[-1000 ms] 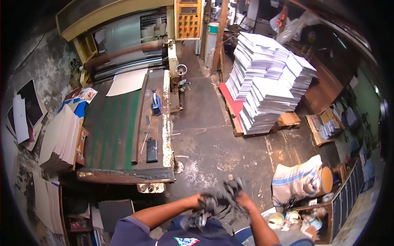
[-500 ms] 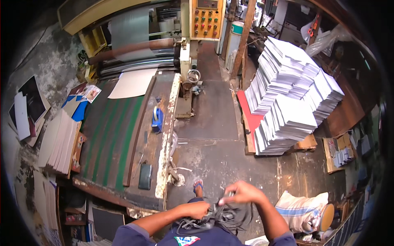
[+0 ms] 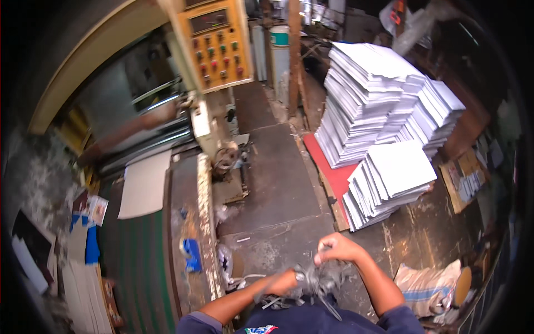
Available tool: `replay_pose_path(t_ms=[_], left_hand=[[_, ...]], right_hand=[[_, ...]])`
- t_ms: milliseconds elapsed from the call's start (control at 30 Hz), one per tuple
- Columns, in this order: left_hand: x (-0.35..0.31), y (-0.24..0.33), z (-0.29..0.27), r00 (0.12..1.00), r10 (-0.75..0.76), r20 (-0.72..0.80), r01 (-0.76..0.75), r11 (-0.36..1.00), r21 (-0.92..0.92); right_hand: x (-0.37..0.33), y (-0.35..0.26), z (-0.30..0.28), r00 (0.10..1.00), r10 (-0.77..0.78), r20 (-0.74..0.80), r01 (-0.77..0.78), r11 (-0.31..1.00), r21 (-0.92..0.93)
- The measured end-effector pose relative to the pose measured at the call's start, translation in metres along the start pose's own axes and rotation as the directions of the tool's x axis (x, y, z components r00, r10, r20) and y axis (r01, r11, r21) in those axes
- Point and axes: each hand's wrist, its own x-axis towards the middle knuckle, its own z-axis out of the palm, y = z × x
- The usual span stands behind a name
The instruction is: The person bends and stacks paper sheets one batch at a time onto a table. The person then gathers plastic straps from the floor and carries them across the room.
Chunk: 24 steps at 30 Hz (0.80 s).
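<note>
Untangling a dark grey bundle of cloth strips (image 3: 318,280) held near the body: left hand (image 3: 283,282) grips its lower part, right hand (image 3: 335,249) pinches a strand above. Pull steadily, keeping tension. Stacked white sheets (image 3: 384,122) far right.

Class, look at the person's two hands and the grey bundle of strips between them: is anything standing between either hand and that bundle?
Nothing visible does. The left hand and right hand both already grip the grey bundle of strips, held close to the body above the concrete floor. The paper stacks stand well off to the right.
</note>
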Motion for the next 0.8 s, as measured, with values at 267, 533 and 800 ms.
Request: replay_pose_path(t_ms=[267, 533, 800], left_hand=[[0.155, -0.162, -0.128, 0.752, -0.658, 0.030, 0.517, 0.618, 0.592], [0.245, -0.249, -0.232, 0.567, -0.749, -0.342, 0.578, 0.658, -0.483], [0.333, -0.429, -0.324, 0.393, -0.730, -0.559, 0.578, 0.669, -0.468]], right_hand=[[0.098, -0.003, -0.124, 0.987, -0.154, 0.036, 0.136, 0.716, -0.685], [0.359, 0.088, -0.315, 0.923, -0.385, 0.020, 0.383, 0.910, -0.160], [0.537, 0.063, -0.372, 0.954, 0.300, 0.019, -0.297, 0.950, -0.101]])
